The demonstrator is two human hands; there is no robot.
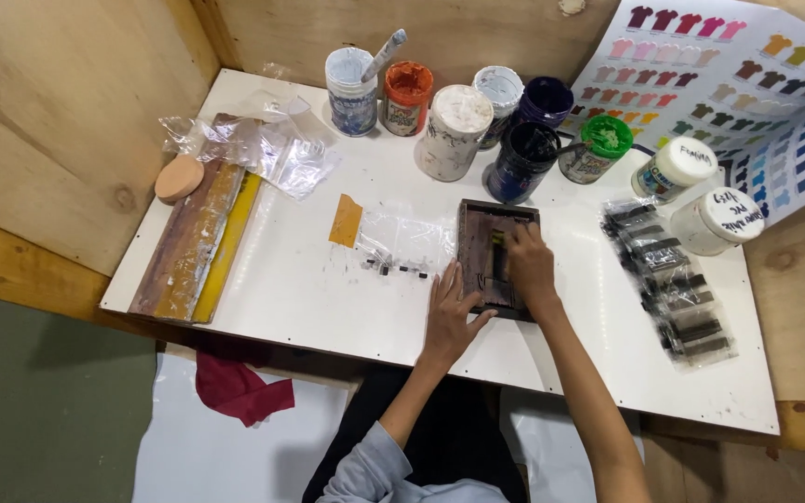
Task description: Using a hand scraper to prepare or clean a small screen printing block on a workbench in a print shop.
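At far left, a round tan sponge (179,178) is lying beside a long wooden squeegee (190,240) with a yellow blade, both resting on the white surface (300,289). Crumpled clear plastic (263,144) is sitting just above them. Moving right, an orange card (346,221) is lying near small dark pieces (393,268). At centre, the left hand (449,317) is pressing flat, fingers spread, against the lower left edge of a small dark wooden screen frame (479,251). The right hand (530,265) is resting on the frame's mesh, fingers curled together over a small tool that is mostly hidden. Behind the frame, open paint jars (458,116) are standing in a row. At right, a clear bag of dark strips (673,289) is lying below two white-lidded tubs (701,191).
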